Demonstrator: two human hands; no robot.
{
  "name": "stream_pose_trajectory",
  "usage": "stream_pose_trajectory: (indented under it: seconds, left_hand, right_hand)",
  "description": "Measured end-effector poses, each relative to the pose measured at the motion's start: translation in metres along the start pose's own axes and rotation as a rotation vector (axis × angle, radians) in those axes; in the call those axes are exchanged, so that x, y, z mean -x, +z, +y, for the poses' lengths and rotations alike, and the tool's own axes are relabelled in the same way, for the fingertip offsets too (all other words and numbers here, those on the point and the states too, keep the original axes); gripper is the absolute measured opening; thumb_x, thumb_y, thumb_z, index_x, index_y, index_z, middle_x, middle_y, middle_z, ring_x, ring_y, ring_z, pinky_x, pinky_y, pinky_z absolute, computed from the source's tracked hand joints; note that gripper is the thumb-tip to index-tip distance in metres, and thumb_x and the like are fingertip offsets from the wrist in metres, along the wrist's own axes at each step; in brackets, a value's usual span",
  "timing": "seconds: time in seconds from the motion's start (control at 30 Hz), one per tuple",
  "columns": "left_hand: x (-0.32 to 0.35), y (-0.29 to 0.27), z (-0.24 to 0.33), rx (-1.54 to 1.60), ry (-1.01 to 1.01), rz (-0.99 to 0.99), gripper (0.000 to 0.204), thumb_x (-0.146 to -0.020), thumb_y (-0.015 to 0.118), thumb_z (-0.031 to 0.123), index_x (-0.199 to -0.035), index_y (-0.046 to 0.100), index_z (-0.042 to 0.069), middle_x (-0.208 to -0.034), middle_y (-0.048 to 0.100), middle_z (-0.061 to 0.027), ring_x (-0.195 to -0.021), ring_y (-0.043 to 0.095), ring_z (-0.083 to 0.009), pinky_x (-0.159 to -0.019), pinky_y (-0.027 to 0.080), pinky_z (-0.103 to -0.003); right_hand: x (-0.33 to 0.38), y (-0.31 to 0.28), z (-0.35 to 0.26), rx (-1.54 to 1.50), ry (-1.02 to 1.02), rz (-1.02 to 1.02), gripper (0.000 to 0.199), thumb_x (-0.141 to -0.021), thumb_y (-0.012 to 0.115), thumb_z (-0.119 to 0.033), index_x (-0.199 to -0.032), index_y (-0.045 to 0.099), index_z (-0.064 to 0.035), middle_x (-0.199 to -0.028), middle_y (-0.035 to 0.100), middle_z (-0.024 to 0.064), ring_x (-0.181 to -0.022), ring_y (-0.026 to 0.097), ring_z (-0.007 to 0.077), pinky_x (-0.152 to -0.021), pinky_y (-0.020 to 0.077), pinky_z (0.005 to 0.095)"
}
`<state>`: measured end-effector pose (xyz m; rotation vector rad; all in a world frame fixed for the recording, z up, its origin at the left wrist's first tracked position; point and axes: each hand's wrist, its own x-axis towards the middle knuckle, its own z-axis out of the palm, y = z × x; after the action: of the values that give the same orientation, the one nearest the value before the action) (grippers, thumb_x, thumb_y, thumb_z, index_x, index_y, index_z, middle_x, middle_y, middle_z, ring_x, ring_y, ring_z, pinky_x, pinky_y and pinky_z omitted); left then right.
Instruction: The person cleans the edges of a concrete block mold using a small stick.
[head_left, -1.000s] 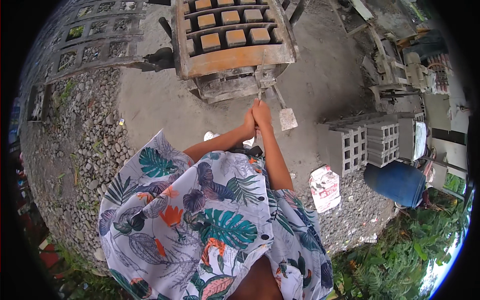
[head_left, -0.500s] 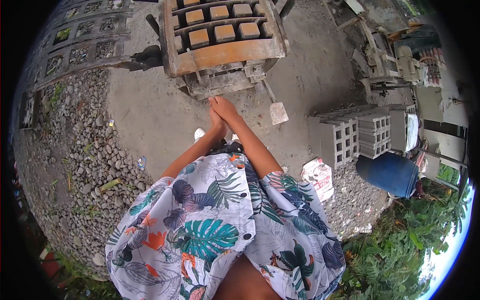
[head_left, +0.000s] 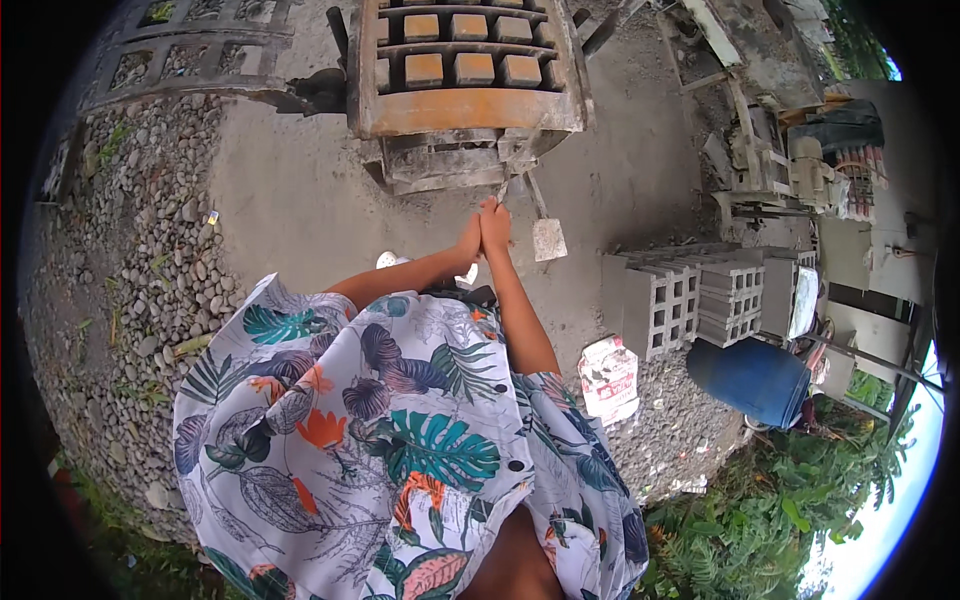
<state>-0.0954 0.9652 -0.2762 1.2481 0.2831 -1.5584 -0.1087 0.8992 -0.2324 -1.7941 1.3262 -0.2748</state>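
Both hands were pressed together at twelve o'clock from the person's chest, the left hand (head_left: 470,240) against the right hand (head_left: 496,226); both seemed closed on a thin handle (head_left: 503,190), though I could not tell how firmly. The block mould (head_left: 465,85) stood just beyond at twelve o'clock; a trowel (head_left: 547,232) lay at one o'clock; grey hollow blocks (head_left: 695,300) sat at three o'clock.

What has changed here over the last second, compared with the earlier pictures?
Little. Both hands, left hand and right hand, stay pressed together around a thin handle in front of the rusty block mould. The view shifted slightly, so they sit a bit differently in the picture. The trowel, grey hollow blocks and blue barrel lie as before.
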Motion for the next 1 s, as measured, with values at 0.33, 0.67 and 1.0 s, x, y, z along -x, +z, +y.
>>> stream_pose_trajectory:
  seconds: [0.33,0.67,1.0]
  left_hand:
    - [0.027,-0.036,0.027,0.509,0.058,0.115,0.052,-0.082,0.026,0.058,-0.07,0.051,0.014,-0.055,0.05,-0.0006,-0.043,0.044,-0.012,-0.038,0.031,-0.027]
    - [0.049,-0.003,0.046,0.591,0.143,0.244,0.048,-0.084,0.027,0.053,-0.072,0.051,0.014,-0.056,0.052,-0.0018,-0.043,0.047,-0.0133,-0.037,0.033,-0.027]
    - [0.021,0.041,0.019,0.204,-0.032,-0.144,0.049,-0.085,0.026,0.054,-0.075,0.051,0.013,-0.057,0.052,-0.0012,-0.041,0.046,-0.013,-0.035,0.033,-0.027]
  right_hand:
    - [0.005,0.044,-0.038,0.189,-0.205,-0.492,0.039,-0.083,0.045,-0.036,-0.085,0.058,0.0014,-0.082,0.059,0.0259,-0.082,0.057,0.0411,-0.072,0.0429,0.044]
    - [0.003,0.037,-0.015,-0.022,-0.154,-0.53,0.04,-0.082,0.049,-0.039,-0.085,0.06,-0.0003,-0.078,0.06,0.0215,-0.075,0.058,0.0335,-0.067,0.0433,0.0383]
    - [-0.002,-0.043,0.019,-0.171,0.125,-0.234,0.038,-0.085,0.047,-0.036,-0.088,0.063,-0.0007,-0.073,0.06,0.0119,-0.07,0.056,0.0193,-0.066,0.0427,0.0321]
